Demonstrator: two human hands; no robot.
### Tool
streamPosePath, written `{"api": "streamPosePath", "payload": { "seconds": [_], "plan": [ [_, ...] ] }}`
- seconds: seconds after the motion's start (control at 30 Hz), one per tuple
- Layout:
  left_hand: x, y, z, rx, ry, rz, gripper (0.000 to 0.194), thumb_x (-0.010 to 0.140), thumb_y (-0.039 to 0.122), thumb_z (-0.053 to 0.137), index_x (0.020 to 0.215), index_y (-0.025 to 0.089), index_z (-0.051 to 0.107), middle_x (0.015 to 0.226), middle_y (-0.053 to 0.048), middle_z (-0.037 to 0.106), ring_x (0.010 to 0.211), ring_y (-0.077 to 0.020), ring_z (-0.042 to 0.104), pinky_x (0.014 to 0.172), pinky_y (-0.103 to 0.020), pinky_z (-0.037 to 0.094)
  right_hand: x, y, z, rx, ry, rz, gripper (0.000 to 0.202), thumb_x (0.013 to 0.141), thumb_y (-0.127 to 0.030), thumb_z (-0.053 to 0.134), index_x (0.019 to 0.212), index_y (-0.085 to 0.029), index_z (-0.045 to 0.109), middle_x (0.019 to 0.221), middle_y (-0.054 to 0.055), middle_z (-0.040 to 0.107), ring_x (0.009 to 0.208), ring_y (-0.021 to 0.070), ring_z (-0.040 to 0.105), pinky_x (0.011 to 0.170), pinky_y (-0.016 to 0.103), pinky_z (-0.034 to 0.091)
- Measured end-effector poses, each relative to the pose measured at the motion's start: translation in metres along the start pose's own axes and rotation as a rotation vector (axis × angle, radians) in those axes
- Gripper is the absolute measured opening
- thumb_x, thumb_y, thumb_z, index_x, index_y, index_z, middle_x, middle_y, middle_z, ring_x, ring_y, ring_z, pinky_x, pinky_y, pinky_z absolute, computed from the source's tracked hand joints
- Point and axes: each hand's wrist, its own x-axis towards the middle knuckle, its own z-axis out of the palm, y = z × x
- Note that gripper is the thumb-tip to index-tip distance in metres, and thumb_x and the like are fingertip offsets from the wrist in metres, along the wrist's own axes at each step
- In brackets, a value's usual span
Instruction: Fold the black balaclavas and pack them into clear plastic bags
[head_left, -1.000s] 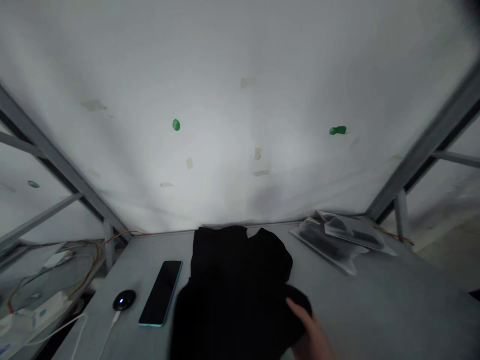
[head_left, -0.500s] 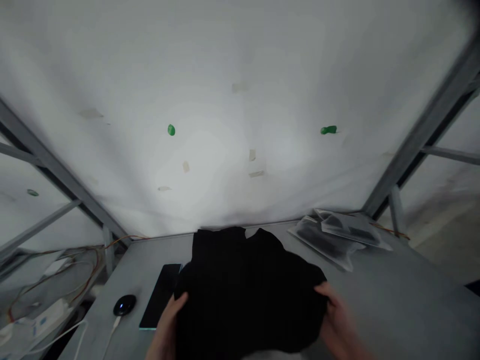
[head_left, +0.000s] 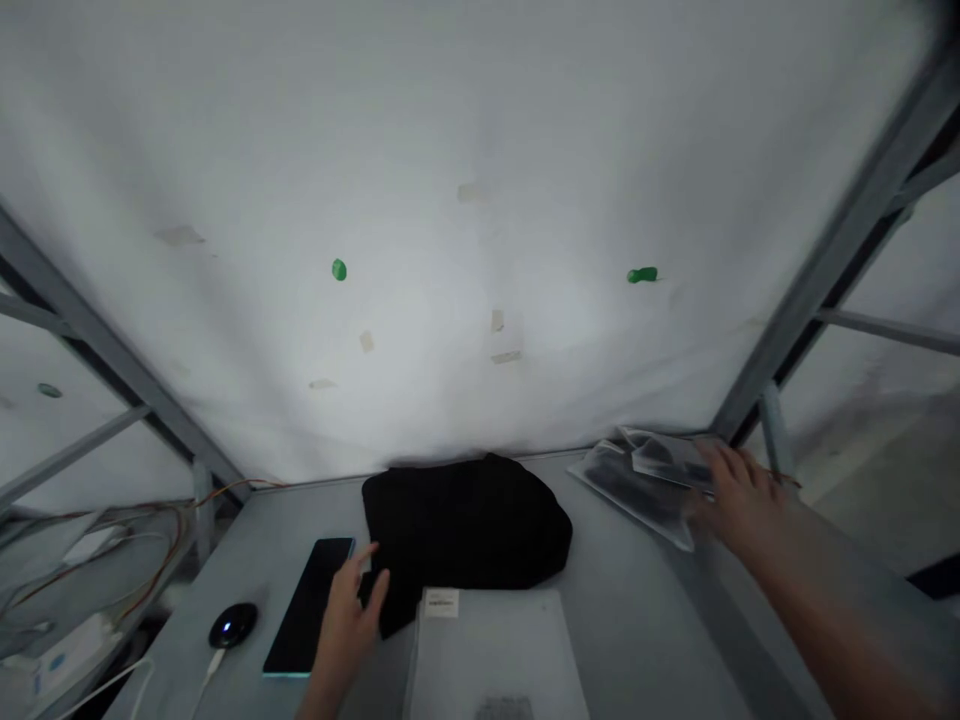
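A black cloth (head_left: pixel 465 520) lies bunched on the grey table (head_left: pixel 645 640), against the white back sheet. At its left edge is my left hand (head_left: pixel 352 610), with thumb and fingers apart and nothing held. My right hand (head_left: pixel 739 500) is over the clear plastic bags (head_left: pixel 630 485) at the back right; its fingertips are blurred, and whether they grip a bag cannot be made out. In front of the cloth lies a pale flat package (head_left: pixel 495 650) with a small white label at its top left corner.
A black tablet (head_left: pixel 310 607) lies left of my left hand. Beside it is a round black device (head_left: pixel 232 625) with a white cable. Cables and a white power strip (head_left: pixel 71 655) lie at the far left. Metal frame posts (head_left: pixel 832 240) rise on both sides.
Both hands have let go of the black cloth, which now lies flatter and farther back. My right hand has moved right to the plastic bags. The pale package has come into view.
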Motion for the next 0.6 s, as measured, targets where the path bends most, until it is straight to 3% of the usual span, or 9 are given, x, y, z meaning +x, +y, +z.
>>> {"api": "streamPosePath", "payload": {
  "seconds": [0.1, 0.17, 0.23, 0.3, 0.37, 0.43, 0.5, 0.6],
  "plan": [
    [-0.044, 0.001, 0.019, 0.344, -0.126, 0.442, 0.033, 0.089, 0.039, 0.058, 0.119, 0.028, 0.065, 0.132, -0.008, 0.064, 0.129, -0.0291, 0.054, 0.106, -0.05, 0.045, 0.01, 0.051, 0.006, -0.094, -0.074, -0.072, 0.034, 0.088, -0.045, 0.047, 0.102, -0.024, 0.071, 0.109, 0.018, 0.069, 0.111, 0.0428, 0.059, 0.086, 0.059, 0.041],
    [-0.067, 0.003, 0.034, 0.553, -0.168, 0.687, 0.036, 0.091, 0.039, 0.057, 0.126, 0.032, 0.061, 0.139, -0.006, 0.06, 0.132, -0.0283, 0.051, 0.106, -0.05, 0.045, 0.016, 0.053, 0.011, -0.099, -0.076, -0.088, 0.038, 0.093, -0.045, 0.041, 0.103, -0.026, 0.072, 0.1, 0.015, 0.071, 0.099, 0.0391, 0.065, 0.081, 0.057, 0.044],
    [-0.083, -0.001, 0.048, 0.699, -0.17, 0.874, 0.041, 0.089, 0.044, 0.059, 0.129, 0.032, 0.059, 0.142, -0.006, 0.057, 0.132, -0.0289, 0.052, 0.107, -0.049, 0.045, 0.019, 0.027, 0.009, -0.092, -0.021, -0.124, 0.039, 0.096, -0.042, 0.038, 0.111, -0.025, 0.07, 0.103, 0.016, 0.072, 0.098, 0.0365, 0.066, 0.084, 0.055, 0.044],
    [-0.095, -0.013, 0.062, 0.779, -0.16, 0.97, 0.046, 0.087, 0.051, 0.06, 0.129, 0.031, 0.059, 0.14, -0.007, 0.059, 0.128, -0.0287, 0.055, 0.104, -0.045, 0.047, 0.014, -0.021, 0.0, -0.014, 0.012, -0.215, 0.038, 0.098, -0.04, 0.04, 0.117, -0.022, 0.068, 0.11, 0.017, 0.071, 0.104, 0.0336, 0.065, 0.092, 0.049, 0.044],
    [-0.102, -0.027, 0.074, 0.822, -0.18, 0.999, 0.051, 0.086, 0.058, 0.059, 0.129, 0.029, 0.059, 0.137, -0.009, 0.061, 0.123, -0.0276, 0.059, 0.098, -0.041, 0.051, 0.0, -0.077, -0.015, 0.106, -0.073, -0.36, 0.039, 0.098, -0.045, 0.042, 0.119, -0.025, 0.067, 0.113, 0.014, 0.07, 0.104, 0.0323, 0.064, 0.094, 0.049, 0.045],
    [-0.107, -0.039, 0.081, 0.831, -0.22, 0.991, 0.053, 0.086, 0.059, 0.06, 0.129, 0.029, 0.058, 0.134, -0.01, 0.063, 0.118, -0.0269, 0.062, 0.093, -0.038, 0.054, -0.02, -0.126, -0.027, 0.24, -0.256, -0.45, 0.038, 0.094, -0.05, 0.051, 0.123, -0.03, 0.064, 0.118, 0.009, 0.069, 0.107, 0.031, 0.063, 0.095, 0.048, 0.045],
    [-0.109, -0.045, 0.084, 0.828, -0.268, 0.954, 0.05, 0.086, 0.055, 0.062, 0.129, 0.029, 0.058, 0.136, -0.008, 0.062, 0.117, -0.0262, 0.063, 0.092, -0.037, 0.055, -0.042, -0.157, -0.03, 0.406, -0.421, -0.393, 0.029, 0.097, -0.043, 0.047, 0.11, -0.028, 0.069, 0.108, 0.007, 0.071, 0.099, 0.0255, 0.065, 0.087, 0.04, 0.05],
    [-0.109, -0.048, 0.084, 0.84, -0.312, 0.868, 0.048, 0.084, 0.051, 0.065, 0.127, 0.031, 0.059, 0.14, -0.006, 0.06, 0.12, -0.0262, 0.061, 0.094, -0.038, 0.054, -0.066, -0.174, -0.017, 0.469, -0.627, -0.159, 0.035, 0.099, -0.044, 0.041, 0.089, -0.024, 0.068, 0.08, 0.004, 0.071, 0.07, 0.0209, 0.065, 0.062, 0.031, 0.048]
  ]
}}
